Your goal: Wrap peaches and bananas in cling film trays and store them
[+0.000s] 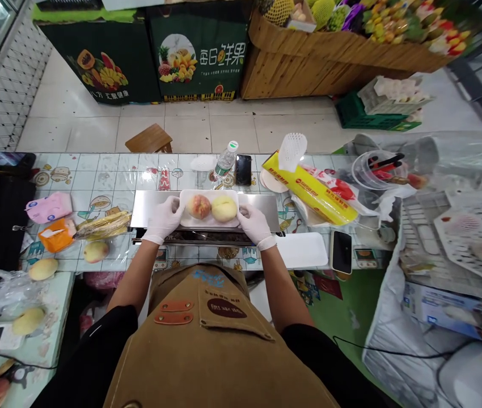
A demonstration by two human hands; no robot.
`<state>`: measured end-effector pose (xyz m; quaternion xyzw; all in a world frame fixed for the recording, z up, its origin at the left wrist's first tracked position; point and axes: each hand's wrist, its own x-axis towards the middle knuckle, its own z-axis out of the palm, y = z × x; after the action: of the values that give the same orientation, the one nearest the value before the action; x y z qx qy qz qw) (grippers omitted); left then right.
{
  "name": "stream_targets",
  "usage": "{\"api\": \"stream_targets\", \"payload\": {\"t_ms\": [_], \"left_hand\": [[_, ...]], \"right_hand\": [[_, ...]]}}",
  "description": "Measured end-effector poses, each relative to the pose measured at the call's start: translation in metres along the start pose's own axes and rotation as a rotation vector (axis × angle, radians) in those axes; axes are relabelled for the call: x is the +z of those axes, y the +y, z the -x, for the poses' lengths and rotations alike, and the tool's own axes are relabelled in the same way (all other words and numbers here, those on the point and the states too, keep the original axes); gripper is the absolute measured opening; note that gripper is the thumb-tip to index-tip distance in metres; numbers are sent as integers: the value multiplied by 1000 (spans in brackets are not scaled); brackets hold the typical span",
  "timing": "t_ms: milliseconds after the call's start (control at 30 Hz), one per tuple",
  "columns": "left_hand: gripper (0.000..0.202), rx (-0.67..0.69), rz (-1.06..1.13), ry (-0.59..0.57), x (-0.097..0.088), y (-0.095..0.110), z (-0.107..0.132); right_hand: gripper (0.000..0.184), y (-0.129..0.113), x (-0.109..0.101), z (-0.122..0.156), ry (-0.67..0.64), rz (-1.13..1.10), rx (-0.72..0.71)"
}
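Note:
A white foam tray (209, 221) holds two peaches, one blushed red (199, 207) and one pale yellow (223, 209). My left hand (165, 218), in a white glove, grips the tray's left end. At its right end my right hand (254, 222), gloved too, has its fingers closed on the edge. Beneath the tray lies a long metal plate (145, 205) that looks like part of a film wrapper, with a dark slot along its front. Beside my right wrist rests another white foam tray (303, 250).
Back on the table stand a water bottle (226, 160) and a black phone (243, 170). A yellow cling-film box (313, 190) lies to the right, near another phone (341, 251). Loose peaches (96, 251) and an orange packet (57, 234) are at left.

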<state>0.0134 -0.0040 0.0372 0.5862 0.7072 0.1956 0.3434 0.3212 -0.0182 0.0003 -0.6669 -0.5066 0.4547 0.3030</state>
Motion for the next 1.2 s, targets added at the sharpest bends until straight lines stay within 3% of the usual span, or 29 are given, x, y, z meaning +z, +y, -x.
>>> {"api": "stream_targets", "payload": {"t_ms": [67,267,433,500,633,700,800,933,1000,1133,1200], "left_hand": [[16,8,-35,-42,4,-1,0],[11,41,-50,-5,15,-6,-4],[20,34,49,-11,0,-8,1],[24,18,92,78,-12,-15,11],[25,-48,101,333,-24,-42,51],[28,-49,52,340,-17,-57,75],[27,23,-51,326,5,-72,97],[33,71,-200,284,34,-68,95],[42,8,-295,247,44,-58,88],[61,-168,-497,108,54,-39,76],[62,-213,-509,77,57,-33,74]], "right_hand": [[46,-2,0,-2,-9,-1,14],[34,-4,6,-3,39,9,-21],[40,-6,-2,7,35,-67,29],[39,-6,-14,23,107,21,54],[40,6,-36,66,206,480,26],[43,19,-37,81,160,701,26],[50,41,-28,83,125,908,38],[53,54,-8,64,190,893,45],[53,50,2,58,185,858,92],[54,26,19,57,72,897,369],[51,16,23,59,53,881,440]]}}
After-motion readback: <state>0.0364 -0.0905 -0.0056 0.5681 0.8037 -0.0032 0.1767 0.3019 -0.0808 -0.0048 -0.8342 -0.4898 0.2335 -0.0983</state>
